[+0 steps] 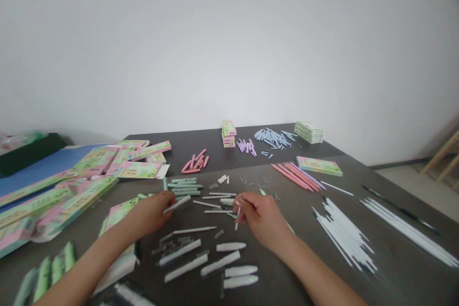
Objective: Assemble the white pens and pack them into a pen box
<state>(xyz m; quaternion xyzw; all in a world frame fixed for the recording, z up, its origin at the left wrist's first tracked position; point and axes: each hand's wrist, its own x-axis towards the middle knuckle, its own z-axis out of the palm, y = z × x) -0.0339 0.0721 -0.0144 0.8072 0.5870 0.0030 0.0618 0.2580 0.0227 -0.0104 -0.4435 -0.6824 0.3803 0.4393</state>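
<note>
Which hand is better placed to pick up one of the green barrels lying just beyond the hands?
Left, probably. The left hand lies just below the green barrels, though it already holds a white barrel. The right hand is farther off, pinching a thin white refill.

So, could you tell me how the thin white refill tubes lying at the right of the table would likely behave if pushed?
The white refill tubes look round and very slim, so they would probably roll and scatter across the smooth dark table. They seem light, likely shifting at a nudge. Being so long and thin, they may flex slightly when lifted.
</note>
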